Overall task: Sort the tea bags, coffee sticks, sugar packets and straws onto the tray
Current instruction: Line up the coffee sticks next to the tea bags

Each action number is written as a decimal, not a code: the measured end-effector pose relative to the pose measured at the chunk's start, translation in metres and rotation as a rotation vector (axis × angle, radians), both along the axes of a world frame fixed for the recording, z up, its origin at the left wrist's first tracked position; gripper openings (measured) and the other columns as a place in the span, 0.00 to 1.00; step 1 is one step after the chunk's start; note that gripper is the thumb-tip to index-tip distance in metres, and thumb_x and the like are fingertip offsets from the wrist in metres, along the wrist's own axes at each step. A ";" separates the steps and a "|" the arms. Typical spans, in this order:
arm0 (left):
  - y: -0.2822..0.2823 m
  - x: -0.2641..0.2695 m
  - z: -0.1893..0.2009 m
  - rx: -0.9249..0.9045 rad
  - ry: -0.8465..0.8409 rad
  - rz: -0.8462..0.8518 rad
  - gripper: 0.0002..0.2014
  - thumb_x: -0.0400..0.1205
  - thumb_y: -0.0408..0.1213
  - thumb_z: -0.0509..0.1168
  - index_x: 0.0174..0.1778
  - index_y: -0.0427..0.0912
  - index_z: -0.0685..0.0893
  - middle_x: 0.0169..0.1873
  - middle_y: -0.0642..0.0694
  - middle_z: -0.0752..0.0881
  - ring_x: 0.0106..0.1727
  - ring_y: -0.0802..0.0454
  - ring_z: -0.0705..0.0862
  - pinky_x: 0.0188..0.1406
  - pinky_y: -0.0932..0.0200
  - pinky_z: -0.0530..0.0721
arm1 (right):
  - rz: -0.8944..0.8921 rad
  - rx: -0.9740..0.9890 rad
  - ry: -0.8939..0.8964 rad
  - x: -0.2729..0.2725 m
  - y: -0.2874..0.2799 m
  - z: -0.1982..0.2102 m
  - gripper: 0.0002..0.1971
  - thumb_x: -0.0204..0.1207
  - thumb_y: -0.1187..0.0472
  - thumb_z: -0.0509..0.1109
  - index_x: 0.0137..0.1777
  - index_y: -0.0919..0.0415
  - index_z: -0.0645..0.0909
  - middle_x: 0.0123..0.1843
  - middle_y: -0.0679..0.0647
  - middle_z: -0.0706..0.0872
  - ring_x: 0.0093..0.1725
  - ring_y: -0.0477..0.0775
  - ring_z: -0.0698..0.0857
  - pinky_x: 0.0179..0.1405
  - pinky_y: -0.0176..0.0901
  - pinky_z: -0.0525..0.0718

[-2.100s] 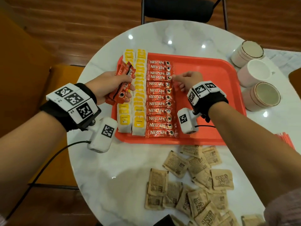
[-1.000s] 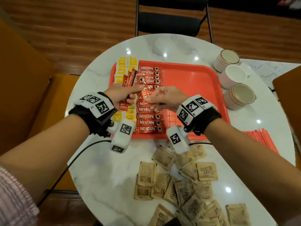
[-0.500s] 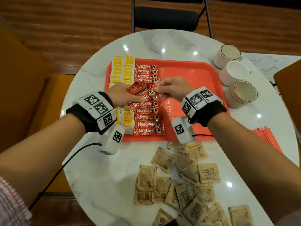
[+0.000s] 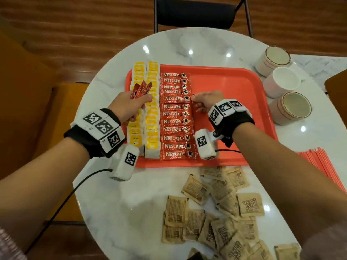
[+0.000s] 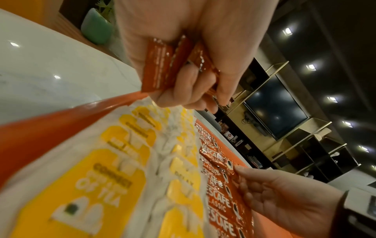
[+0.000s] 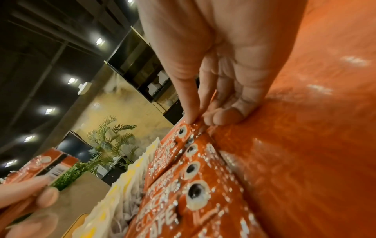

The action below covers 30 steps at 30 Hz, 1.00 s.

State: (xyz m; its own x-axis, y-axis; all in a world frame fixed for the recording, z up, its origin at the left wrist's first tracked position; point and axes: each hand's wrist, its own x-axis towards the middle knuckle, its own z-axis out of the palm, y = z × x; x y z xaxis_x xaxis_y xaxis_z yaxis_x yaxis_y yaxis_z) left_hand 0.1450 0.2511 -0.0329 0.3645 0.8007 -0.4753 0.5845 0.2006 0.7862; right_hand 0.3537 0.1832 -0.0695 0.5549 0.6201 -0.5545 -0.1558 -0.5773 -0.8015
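A round marble table (image 4: 116, 199) carries a red tray (image 4: 225, 87). On the tray's left side lie two columns of yellow tea bags (image 4: 152, 117), and just right of them one column of red coffee sticks (image 4: 174, 113). Brown sugar packets (image 4: 221, 207) lie scattered on the table near the tray's front edge; a bundle of red straws (image 4: 323, 162) lies at the table's right edge, and three cups (image 4: 281, 81) stand beyond the tray's right rim. The left hand (image 4: 129, 106) hovers over the tea bags, clenched round a few spare sticks (image 4: 140, 90). The right hand (image 4: 206, 101) pinches the end of a placed stick (image 4: 175, 99) midway up the column.
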 end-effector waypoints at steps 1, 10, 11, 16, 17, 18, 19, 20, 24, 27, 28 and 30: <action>0.001 0.000 0.000 -0.006 0.006 0.011 0.10 0.81 0.47 0.64 0.38 0.46 0.80 0.26 0.51 0.74 0.17 0.58 0.69 0.15 0.68 0.68 | 0.007 -0.020 -0.032 -0.001 0.001 -0.002 0.05 0.70 0.68 0.74 0.43 0.67 0.83 0.29 0.55 0.84 0.16 0.42 0.78 0.17 0.29 0.77; 0.006 0.003 -0.001 -0.044 -0.024 0.000 0.09 0.80 0.45 0.64 0.40 0.44 0.81 0.29 0.51 0.75 0.22 0.55 0.68 0.18 0.64 0.68 | 0.095 -0.108 -0.144 -0.003 0.006 0.000 0.07 0.71 0.62 0.75 0.38 0.59 0.79 0.33 0.52 0.82 0.28 0.46 0.79 0.23 0.31 0.78; 0.006 0.004 -0.001 -0.044 -0.019 -0.003 0.10 0.80 0.46 0.65 0.40 0.43 0.81 0.28 0.50 0.75 0.21 0.54 0.68 0.18 0.64 0.68 | 0.098 -0.112 -0.157 -0.003 0.006 0.000 0.08 0.71 0.61 0.75 0.36 0.59 0.77 0.33 0.53 0.82 0.28 0.46 0.79 0.24 0.32 0.78; 0.004 0.003 0.004 -0.115 0.041 -0.073 0.18 0.79 0.52 0.65 0.32 0.42 0.77 0.21 0.44 0.73 0.19 0.52 0.68 0.25 0.62 0.66 | 0.054 -0.037 -0.181 -0.003 -0.001 0.001 0.09 0.70 0.58 0.75 0.38 0.58 0.76 0.31 0.51 0.81 0.22 0.42 0.76 0.15 0.27 0.74; 0.003 0.002 0.006 -0.147 0.024 -0.096 0.17 0.79 0.53 0.64 0.34 0.41 0.80 0.24 0.41 0.74 0.19 0.52 0.68 0.26 0.61 0.65 | 0.062 -0.027 -0.201 -0.003 -0.003 0.003 0.09 0.70 0.57 0.75 0.39 0.56 0.76 0.30 0.50 0.80 0.20 0.41 0.75 0.15 0.28 0.73; 0.001 0.003 0.008 -0.178 0.001 -0.125 0.18 0.79 0.53 0.64 0.41 0.39 0.83 0.31 0.38 0.76 0.21 0.52 0.68 0.26 0.61 0.64 | 0.087 -0.009 -0.210 -0.003 -0.005 0.006 0.09 0.71 0.57 0.75 0.39 0.55 0.77 0.30 0.49 0.80 0.20 0.41 0.75 0.17 0.28 0.74; -0.001 0.003 0.010 -0.202 -0.014 -0.158 0.20 0.79 0.52 0.64 0.50 0.36 0.84 0.36 0.36 0.77 0.22 0.52 0.69 0.26 0.60 0.65 | 0.128 0.021 -0.193 -0.004 -0.007 0.011 0.07 0.71 0.57 0.75 0.40 0.55 0.78 0.31 0.50 0.80 0.22 0.42 0.75 0.20 0.29 0.76; -0.004 0.004 0.012 -0.217 -0.028 -0.191 0.21 0.80 0.51 0.63 0.56 0.34 0.83 0.38 0.36 0.78 0.22 0.52 0.71 0.25 0.60 0.67 | 0.184 0.064 -0.141 -0.007 -0.010 0.016 0.06 0.71 0.58 0.74 0.42 0.55 0.79 0.33 0.51 0.81 0.24 0.43 0.76 0.22 0.30 0.77; -0.019 0.009 0.016 -0.237 -0.091 -0.282 0.11 0.84 0.41 0.61 0.54 0.38 0.81 0.34 0.46 0.87 0.19 0.59 0.78 0.17 0.68 0.77 | 0.453 0.153 0.132 -0.020 -0.023 0.037 0.09 0.72 0.66 0.72 0.51 0.58 0.82 0.38 0.53 0.84 0.31 0.47 0.81 0.31 0.36 0.79; -0.032 0.010 0.020 -0.235 -0.086 -0.374 0.08 0.82 0.42 0.63 0.47 0.41 0.81 0.31 0.51 0.90 0.21 0.60 0.81 0.19 0.69 0.79 | 0.551 0.154 0.115 -0.030 -0.030 0.043 0.05 0.71 0.69 0.72 0.45 0.60 0.81 0.32 0.51 0.85 0.28 0.44 0.82 0.30 0.34 0.82; -0.035 0.011 0.021 -0.236 -0.094 -0.392 0.08 0.82 0.42 0.64 0.46 0.41 0.81 0.29 0.52 0.90 0.20 0.61 0.81 0.19 0.69 0.79 | 0.555 0.155 0.092 -0.030 -0.033 0.044 0.04 0.71 0.70 0.72 0.42 0.61 0.81 0.31 0.52 0.84 0.26 0.43 0.82 0.30 0.33 0.82; -0.042 0.011 0.024 -0.230 -0.108 -0.404 0.08 0.81 0.42 0.64 0.44 0.40 0.82 0.23 0.52 0.87 0.17 0.61 0.77 0.16 0.71 0.75 | 0.545 0.155 0.069 -0.029 -0.038 0.046 0.04 0.71 0.70 0.71 0.39 0.63 0.80 0.30 0.53 0.83 0.24 0.42 0.81 0.29 0.31 0.83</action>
